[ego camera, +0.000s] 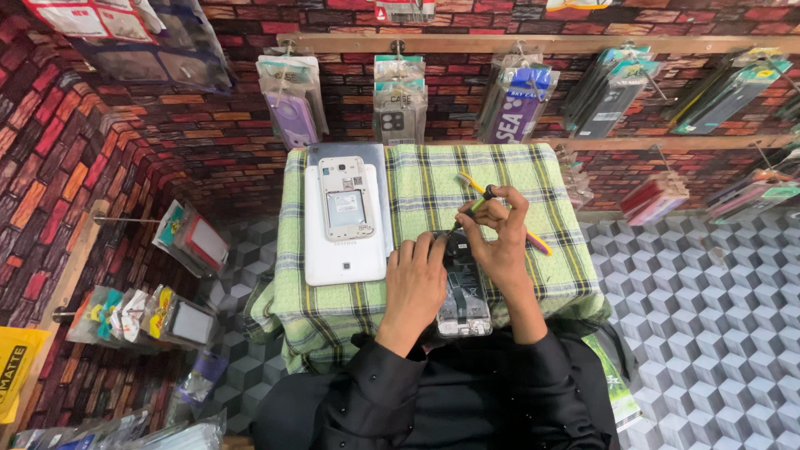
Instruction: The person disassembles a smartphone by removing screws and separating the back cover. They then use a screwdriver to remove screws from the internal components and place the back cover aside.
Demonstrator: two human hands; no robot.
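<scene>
We note a small table draped in a green plaid cloth (500, 179), set against a brick-patterned wall (167, 125). On the cloth's left part lies a white tablet (333, 254), face down, with a grey slab (377, 158) partly under it at the far edge. An opened white phone body (345, 198) rests on top of the tablet, its long axis running away from us. A toothbrush (533, 237) with yellow and purple on its handle lies slantwise on the cloth beyond the right hand, partly hidden by the fingers. Packaged phone cases (517, 104) hang on pegs above the table.

The dark phone (463, 292) under work lies at the near edge of the cloth, between our two hands, opened side up. Its long axis runs from us toward the wall; its near end overhangs the edge toward the black sleeves (433, 392).

Our left hand (415, 279) lies palm down, fingers pressed on the phone's left side and far end, covering part of it. Our right hand (498, 237) is raised over the phone's far end, thumb and fingers pinched on a thin screwdriver (472, 208) with a green and black grip; its tip slants down-left to the phone.
</scene>
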